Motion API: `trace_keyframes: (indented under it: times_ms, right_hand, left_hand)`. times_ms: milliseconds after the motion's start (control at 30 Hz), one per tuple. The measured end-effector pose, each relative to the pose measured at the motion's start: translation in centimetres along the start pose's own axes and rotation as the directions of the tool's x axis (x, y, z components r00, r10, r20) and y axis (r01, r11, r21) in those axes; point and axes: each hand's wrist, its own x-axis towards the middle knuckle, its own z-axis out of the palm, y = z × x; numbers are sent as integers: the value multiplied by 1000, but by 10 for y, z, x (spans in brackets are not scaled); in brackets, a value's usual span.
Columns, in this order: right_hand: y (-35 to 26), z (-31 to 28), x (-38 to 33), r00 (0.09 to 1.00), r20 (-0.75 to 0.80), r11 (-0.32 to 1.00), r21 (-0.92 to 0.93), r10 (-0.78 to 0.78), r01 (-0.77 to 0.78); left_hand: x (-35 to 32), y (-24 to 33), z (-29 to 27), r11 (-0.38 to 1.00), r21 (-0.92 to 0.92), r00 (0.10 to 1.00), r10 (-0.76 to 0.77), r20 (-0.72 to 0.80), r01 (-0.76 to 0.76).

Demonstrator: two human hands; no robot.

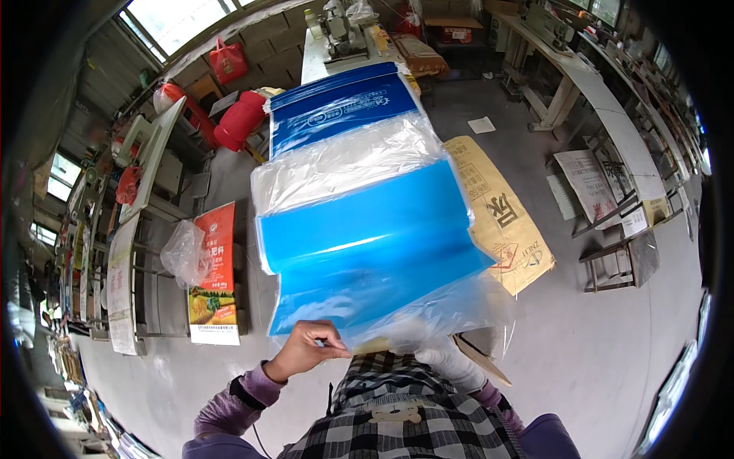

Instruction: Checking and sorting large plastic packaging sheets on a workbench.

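A bright blue plastic bag (367, 237) lies lengthwise before me, and its near end runs out into clear film (428, 310). My left hand (310, 349), bare, is closed in a pinch on the near left edge of that film. Close to my apron, my right hand (453, 369) in a white glove is at the film's near edge; its fingers seem closed on it, though partly hidden. Crumpled clear plastic (352, 164) lies beyond the bright blue part. Past that are dark blue printed sacks (336, 111).
A tan printed sack (501, 218) sticks out on the right. To the left stand an orange-red printed sack (212, 275) and a clear plastic bag (183, 252). A sewing machine (340, 34) stands at the far end. A long workbench (604, 107) runs along the right, with a low stool (621, 264) nearby.
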Motion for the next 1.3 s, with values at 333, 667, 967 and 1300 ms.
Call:
trace_keyframes:
  times_ms: [333, 667, 967, 1300]
  right_hand:
    - [8, 52, 36, 951, -284, 871, -489, -126, -30]
    - [104, -37, -29, 842, -535, 833, -496, -70, -246]
    - [31, 37, -6, 702, -531, 654, -746, -474, -123]
    - [62, -89, -13, 80, -958, 697, -142, -276, 702]
  left_hand:
    - [25, 3, 35, 943, 331, 1000, 7, -28, 3]
    - [50, -21, -16, 723, -690, 741, -477, -473, 24]
    - [68, -15, 39, 940, -339, 922, -100, -373, -35]
    - [43, -49, 13, 953, -293, 963, -148, -226, 78]
